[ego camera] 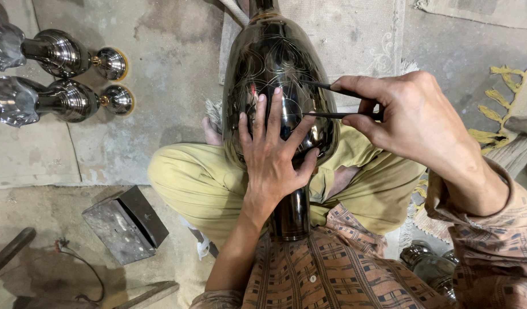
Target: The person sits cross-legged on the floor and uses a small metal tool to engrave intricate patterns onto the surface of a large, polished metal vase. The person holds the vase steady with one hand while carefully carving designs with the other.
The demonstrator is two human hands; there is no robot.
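A large dark metal vase [277, 63] with fine engraved lines lies across my lap, its neck pointing toward my chest. My left hand [273, 150] is spread flat on its belly, fingers apart, steadying it. My right hand [409, 117] grips a thin two-legged metal compass tool [332, 100], whose points touch the vase surface just right of my left fingers. My legs in yellow-green trousers [189, 180] are crossed beneath the vase.
Two shiny silver vases [60, 77] lie on the concrete floor at upper left. A grey metal block [126, 224] sits at lower left, near a dark rod [10, 250] and a wire. More shiny metal pieces [429, 266] lie at lower right. A fringed mat [504, 109] is at right.
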